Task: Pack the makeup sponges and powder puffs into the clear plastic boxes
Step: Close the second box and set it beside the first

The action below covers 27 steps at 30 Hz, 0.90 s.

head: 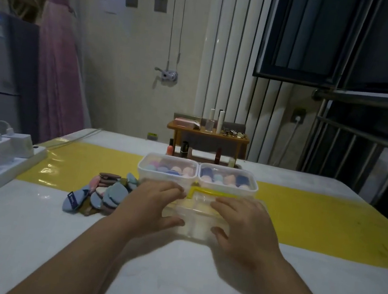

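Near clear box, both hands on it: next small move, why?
Probably lift its lid: the yellow-handled clear box looks closed and empty under the left hand and right hand, the two boxes behind already hold sponges, and the powder puffs lie loose beside it.

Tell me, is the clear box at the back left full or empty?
Full, or nearly: the back-left box shows rows of coloured sponges through its clear plastic.
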Tool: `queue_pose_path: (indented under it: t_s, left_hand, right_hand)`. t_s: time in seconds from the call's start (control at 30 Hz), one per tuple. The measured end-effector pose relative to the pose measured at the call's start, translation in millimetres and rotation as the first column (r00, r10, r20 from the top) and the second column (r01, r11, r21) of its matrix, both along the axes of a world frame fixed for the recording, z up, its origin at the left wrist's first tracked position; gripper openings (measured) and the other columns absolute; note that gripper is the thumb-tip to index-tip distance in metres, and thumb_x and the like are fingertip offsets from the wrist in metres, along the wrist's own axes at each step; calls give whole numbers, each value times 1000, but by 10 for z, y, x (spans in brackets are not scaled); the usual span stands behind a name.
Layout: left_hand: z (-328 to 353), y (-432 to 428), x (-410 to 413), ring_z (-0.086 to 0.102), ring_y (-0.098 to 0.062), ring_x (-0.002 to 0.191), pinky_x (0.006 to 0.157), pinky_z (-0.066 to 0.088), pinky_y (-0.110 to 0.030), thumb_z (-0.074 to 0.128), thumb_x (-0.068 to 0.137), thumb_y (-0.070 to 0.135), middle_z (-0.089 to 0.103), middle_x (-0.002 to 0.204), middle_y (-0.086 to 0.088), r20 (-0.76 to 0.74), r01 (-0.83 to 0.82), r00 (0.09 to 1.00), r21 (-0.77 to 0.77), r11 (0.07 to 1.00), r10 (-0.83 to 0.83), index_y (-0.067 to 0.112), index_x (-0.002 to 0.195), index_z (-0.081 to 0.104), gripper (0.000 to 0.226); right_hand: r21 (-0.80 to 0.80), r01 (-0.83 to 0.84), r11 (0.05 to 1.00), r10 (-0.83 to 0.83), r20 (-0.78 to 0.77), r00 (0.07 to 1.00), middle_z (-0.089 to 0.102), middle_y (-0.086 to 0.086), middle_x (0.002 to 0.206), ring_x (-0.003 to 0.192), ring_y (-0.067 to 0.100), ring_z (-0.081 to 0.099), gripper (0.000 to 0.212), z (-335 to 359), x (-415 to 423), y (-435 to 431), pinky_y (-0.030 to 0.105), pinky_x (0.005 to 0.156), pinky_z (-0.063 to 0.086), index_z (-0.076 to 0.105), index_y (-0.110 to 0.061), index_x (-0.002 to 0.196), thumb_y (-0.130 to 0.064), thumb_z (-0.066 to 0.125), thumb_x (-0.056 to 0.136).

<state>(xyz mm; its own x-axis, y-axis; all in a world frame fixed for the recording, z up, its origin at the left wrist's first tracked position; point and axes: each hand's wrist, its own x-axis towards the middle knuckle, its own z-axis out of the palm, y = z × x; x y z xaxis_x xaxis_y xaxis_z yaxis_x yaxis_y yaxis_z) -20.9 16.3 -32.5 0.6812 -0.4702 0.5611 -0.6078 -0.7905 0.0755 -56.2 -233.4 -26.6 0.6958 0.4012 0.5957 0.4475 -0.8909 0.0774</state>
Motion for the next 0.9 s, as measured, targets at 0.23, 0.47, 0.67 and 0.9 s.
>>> queue_pose_path:
  t_s: [0.23,0.47,0.67,0.9]
  left_hand:
    - [-110,177,32,61,-19,111,94,45,-36,79,66,49,66,121,6,36,-41,998,-63,997,44,25,120,68,60]
    - [-127,105,24,67,-22,100,84,51,-40,82,73,40,71,112,2,212,16,977,-34,999,-9,21,114,71,47]
    - [-135,46,27,67,-24,100,84,52,-38,42,90,58,72,109,-1,281,-43,959,-14,999,45,19,114,68,53]
    - [-177,32,37,62,-29,91,73,51,-40,28,100,57,70,103,-5,323,-57,943,-67,996,75,19,111,62,53]
  right_hand:
    - [109,-62,992,49,114,992,62,-3,90,77,30,59,45,-107,61,-140,37,64,48,71,-22,95,-35,77,52]
    - [175,-97,980,46,271,962,71,-5,84,71,22,59,36,-118,50,-201,26,61,45,80,-22,94,-30,80,60]
    - [172,-113,979,36,397,917,77,-3,93,77,22,68,31,-125,32,-223,27,64,52,80,-17,102,-33,74,77]
    - [167,-142,976,53,446,893,77,1,98,82,22,70,31,-138,31,-181,32,73,53,79,-12,105,-33,65,87]
